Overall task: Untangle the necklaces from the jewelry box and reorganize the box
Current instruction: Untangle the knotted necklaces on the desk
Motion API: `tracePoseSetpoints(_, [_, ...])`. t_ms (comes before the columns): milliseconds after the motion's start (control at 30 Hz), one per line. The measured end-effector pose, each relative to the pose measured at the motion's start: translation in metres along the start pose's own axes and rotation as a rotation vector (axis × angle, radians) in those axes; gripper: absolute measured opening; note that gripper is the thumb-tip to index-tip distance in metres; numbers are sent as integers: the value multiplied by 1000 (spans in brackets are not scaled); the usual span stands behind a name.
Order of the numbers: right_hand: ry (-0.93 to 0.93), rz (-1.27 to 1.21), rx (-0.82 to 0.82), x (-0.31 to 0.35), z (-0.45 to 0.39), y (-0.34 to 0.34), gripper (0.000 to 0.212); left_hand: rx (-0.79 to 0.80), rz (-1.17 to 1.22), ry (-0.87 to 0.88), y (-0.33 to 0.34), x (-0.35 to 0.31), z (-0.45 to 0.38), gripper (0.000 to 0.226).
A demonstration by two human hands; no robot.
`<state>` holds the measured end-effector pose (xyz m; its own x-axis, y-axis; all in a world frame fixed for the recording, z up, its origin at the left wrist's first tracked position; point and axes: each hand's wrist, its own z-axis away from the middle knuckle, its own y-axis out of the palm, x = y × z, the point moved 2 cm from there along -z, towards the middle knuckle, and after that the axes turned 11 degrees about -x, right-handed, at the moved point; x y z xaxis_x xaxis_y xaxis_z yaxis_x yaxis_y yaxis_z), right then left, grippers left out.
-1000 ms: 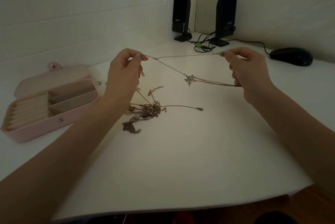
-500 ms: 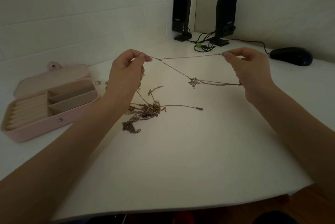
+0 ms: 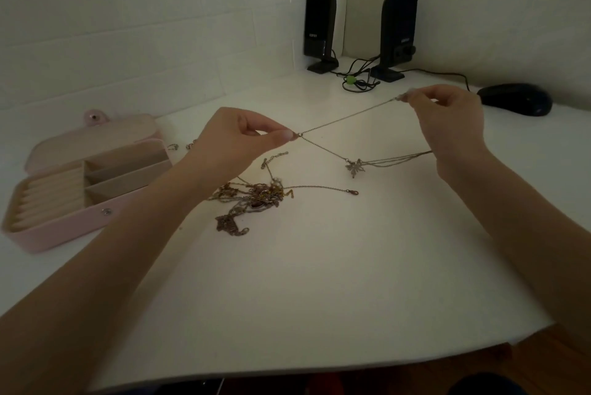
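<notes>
Thin silver necklace (image 3: 348, 115) with a star-shaped pendant (image 3: 354, 167), stretched taut above the worktop at frame centre-right. Tangled heap of chains (image 3: 252, 199) lying at centre. Open pink jewelry box (image 3: 64, 225), middle left, compartments bare.

White counter (image 3: 319, 282) has an open pink jewelry box (image 3: 64, 222) on the left, tangled chains (image 3: 252, 199) mid-counter, plus two speakers (image 3: 320, 27) and a mouse (image 3: 515, 99) at the back.

two hands (image 3: 236, 142) (image 3: 447, 119), one pink jewelry box (image 3: 64, 228), two black speakers (image 3: 319, 27) (image 3: 398, 30), one mouse (image 3: 515, 99), one chain tangle (image 3: 252, 199), one held necklace (image 3: 355, 167).
</notes>
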<state>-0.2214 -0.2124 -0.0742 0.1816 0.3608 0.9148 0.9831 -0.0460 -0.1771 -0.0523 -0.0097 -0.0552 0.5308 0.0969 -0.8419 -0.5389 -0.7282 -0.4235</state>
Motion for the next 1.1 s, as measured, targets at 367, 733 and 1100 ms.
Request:
tracePoseSetpoints(367, [-253,481,276,2,18,13,6,127,97,-120,13,1,4,18])
tracePoseSetpoints(733, [-460,79,787,26,73,28,14,93,80,-86,17,-3,7,12])
tracePoseSetpoints(1100, [-742,71,593,26,73,26,27,38,73,-75,18,-4,8,17])
